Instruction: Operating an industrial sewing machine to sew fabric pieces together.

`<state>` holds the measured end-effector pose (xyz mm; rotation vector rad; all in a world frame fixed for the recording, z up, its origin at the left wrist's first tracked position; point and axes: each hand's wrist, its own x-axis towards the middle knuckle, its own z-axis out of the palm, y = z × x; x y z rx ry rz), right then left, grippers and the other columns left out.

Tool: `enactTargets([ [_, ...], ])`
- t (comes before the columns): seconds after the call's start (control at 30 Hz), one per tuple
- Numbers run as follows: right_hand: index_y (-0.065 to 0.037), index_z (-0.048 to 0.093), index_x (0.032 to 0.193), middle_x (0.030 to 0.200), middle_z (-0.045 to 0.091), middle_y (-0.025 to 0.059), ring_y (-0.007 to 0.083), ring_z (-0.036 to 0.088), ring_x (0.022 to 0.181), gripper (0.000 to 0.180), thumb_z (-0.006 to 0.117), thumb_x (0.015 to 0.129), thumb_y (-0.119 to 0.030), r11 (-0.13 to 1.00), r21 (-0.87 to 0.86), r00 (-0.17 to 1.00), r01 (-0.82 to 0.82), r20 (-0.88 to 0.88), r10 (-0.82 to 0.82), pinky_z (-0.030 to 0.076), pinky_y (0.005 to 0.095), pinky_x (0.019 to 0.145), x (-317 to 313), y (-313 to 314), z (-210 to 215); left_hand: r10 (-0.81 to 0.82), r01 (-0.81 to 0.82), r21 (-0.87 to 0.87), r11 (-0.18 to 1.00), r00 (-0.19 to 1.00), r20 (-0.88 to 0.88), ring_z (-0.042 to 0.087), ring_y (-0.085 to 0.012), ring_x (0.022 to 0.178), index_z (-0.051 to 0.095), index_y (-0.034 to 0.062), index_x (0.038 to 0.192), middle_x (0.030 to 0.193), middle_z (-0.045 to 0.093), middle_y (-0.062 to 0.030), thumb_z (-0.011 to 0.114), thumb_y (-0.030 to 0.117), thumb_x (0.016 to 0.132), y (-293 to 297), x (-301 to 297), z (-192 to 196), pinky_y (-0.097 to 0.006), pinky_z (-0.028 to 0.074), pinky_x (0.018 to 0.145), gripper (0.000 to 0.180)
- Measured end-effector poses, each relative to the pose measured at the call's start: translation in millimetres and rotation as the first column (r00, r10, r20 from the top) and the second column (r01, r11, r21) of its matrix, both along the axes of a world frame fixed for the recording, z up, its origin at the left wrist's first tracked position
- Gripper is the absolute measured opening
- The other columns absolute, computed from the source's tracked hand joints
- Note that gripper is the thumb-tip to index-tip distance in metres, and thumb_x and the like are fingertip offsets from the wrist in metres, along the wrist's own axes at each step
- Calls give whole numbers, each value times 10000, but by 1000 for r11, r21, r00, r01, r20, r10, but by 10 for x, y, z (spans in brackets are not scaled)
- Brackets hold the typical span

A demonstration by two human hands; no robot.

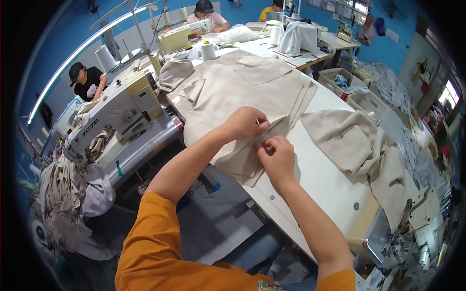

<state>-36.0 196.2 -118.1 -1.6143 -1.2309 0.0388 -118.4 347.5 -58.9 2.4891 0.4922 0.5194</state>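
Layered pieces of beige fabric (233, 87) lie spread over the white table in front of me. My left hand (247, 123) is closed, its curled fingers pinching the upper fabric layer where an edge lifts into a fold. Just below and to the right, my right hand (279, 157) is also closed, thumb and fingers together at the border of the same pieces. The two hands are close but apart. Exactly which layer each one grips is partly hidden by the fingers. A loose, crumpled beige fabric piece (344, 138) lies to the right of my right hand.
A sewing machine (111, 114) stands at the left, a heap of fabric (63, 194) below it. A white thread cone (208, 51) stands beyond the layers. Crates (366, 106) sit at the far right; another machine (424, 213) is at the lower right. Several people work behind.
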Motion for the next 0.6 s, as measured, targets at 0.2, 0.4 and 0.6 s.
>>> enactTargets([
  [0.2, -26, 590, 933, 806, 589, 20, 89, 546, 755, 149, 620, 966, -169, 981, 180, 896, -68, -422, 139, 460, 253, 682, -10, 92, 0, 63, -63, -8, 998, 966, 251, 685, -211, 732, 744, 19, 978, 814, 710, -133, 651, 200, 914, -143, -24, 94, -319, 528, 690, 213],
  [0.4, 45, 592, 1074, 933, 656, 70, 115, 601, 829, 153, 592, 958, -55, 993, 114, 562, 14, -823, 86, 483, 236, 741, 107, 200, 30, -105, 111, -115, 987, 993, 61, 652, -224, 1037, 685, 104, 1189, 1206, 646, -108, 749, 260, 858, -206, -205, 223, -354, 538, 855, 372],
  [0.6, 59, 596, 1140, 910, 653, 46, 92, 579, 816, 287, 668, 916, -105, 989, 144, 489, -23, -862, 137, 472, 240, 723, 178, 98, 126, -165, 148, 227, 963, 985, 57, 593, -270, 1047, 675, 103, 991, 1091, 613, -70, 834, 250, 677, -596, -613, 284, -366, 496, 866, 381],
])
